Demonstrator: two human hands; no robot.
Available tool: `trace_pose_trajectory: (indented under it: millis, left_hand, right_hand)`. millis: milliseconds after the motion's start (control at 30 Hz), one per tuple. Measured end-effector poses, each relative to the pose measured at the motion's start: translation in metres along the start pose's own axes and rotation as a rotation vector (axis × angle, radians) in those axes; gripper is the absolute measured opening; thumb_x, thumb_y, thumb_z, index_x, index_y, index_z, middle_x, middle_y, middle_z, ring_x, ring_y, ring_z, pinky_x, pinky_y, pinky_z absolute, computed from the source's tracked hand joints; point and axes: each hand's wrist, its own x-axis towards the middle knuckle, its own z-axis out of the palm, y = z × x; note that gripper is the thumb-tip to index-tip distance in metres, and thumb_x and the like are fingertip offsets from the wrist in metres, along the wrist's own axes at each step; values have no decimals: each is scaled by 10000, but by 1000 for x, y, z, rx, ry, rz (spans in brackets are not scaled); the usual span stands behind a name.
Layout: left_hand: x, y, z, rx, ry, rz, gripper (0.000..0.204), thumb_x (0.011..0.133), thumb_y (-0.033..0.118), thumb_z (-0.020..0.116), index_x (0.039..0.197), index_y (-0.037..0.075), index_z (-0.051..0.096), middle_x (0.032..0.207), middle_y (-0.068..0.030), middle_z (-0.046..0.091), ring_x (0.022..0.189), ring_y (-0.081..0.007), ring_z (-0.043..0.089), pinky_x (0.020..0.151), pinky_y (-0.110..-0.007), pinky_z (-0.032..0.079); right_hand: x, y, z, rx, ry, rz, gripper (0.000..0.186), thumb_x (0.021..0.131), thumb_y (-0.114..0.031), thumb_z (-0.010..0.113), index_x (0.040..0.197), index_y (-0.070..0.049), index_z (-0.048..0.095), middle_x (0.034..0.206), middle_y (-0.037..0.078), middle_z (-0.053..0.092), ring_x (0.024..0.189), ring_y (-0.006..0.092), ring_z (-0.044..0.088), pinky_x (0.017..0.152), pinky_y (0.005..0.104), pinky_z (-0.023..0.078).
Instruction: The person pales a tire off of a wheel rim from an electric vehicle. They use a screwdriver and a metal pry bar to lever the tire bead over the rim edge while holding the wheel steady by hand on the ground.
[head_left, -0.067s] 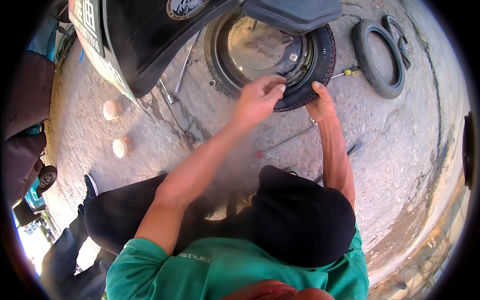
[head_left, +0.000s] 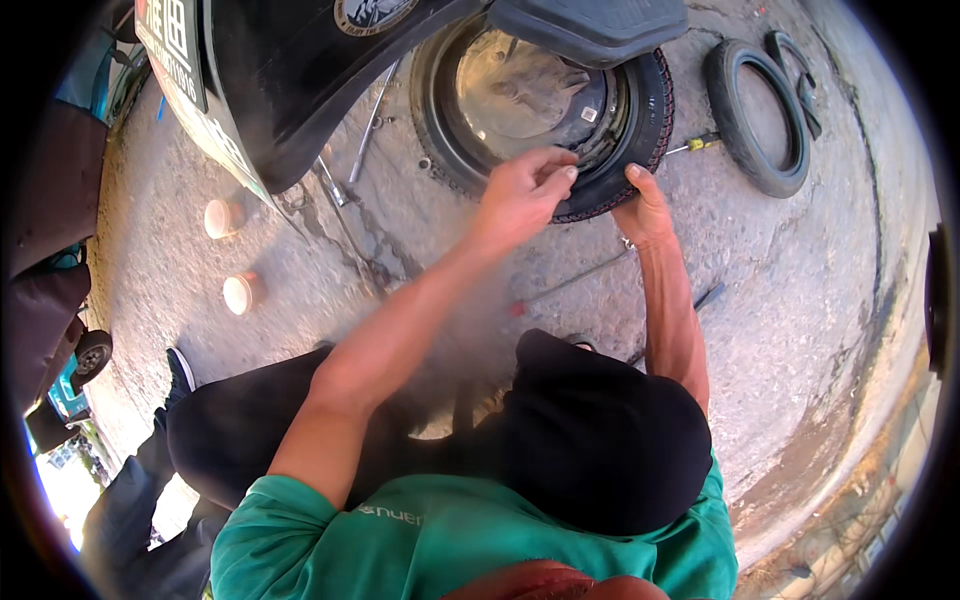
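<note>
A wheel with a black tyre (head_left: 645, 110) lies at the top middle, partly under a black vehicle body panel (head_left: 590, 25). Its dusty metal hub (head_left: 520, 85) faces up inside the dark rim (head_left: 437, 110). At the near side of the wheel, my left hand (head_left: 522, 192) is closed, thumb and fingers drawn together where rim and tyre meet; what they pinch is hidden. To the right of it, my right hand (head_left: 645, 205) grips the tyre's outer edge, thumb on the sidewall and fingers out of sight beneath.
Right of the wheel lie a loose tyre (head_left: 718, 120) and a yellow-handled screwdriver (head_left: 700, 143). A long red-tipped rod (head_left: 570, 285) rests before my knees. Two small round tubs (head_left: 240, 293) and a long metal bar (head_left: 372, 125) are at left. Another person's leg (head_left: 130, 490) shows lower left.
</note>
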Motion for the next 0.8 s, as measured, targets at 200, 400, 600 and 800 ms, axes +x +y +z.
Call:
trace_pose_trajectory:
  millis: [200,400,600,800]
  left_hand:
    - [28,9,26,305,17,38,323,950,307,642,995,3,743,837,-178,750,761,-271,734,757,-390,562]
    - [47,31,44,197,32,-244,398,951,331,629,778,-20,701,669,-173,703,604,-280,690,670,-429,545]
    - [61,41,50,-286,165,-599,188,944,175,695,830,26,701,641,-68,651,468,-129,508,411,-347,375]
    - [63,50,58,-166,185,-657,213,959,180,678,801,38,690,671,-56,661,465,-132,502,427,-346,388]
  right_hand:
    - [-2,-1,-3,-64,-26,43,556,903,-259,700,1384,-16,564,1341,115,657,1257,250,609,1130,428,436]
    - [-11,-11,22,-96,-133,5,419,925,-238,680,1285,-39,601,1136,46,684,1088,194,636,1013,372,474]
    - [-21,-13,45,-154,46,-43,317,940,-173,675,1228,-59,611,1059,5,669,1035,152,627,968,347,477]
    - [-22,-9,32,-196,69,-52,502,870,-194,741,1310,-1,594,1199,65,660,1093,191,614,997,356,456]
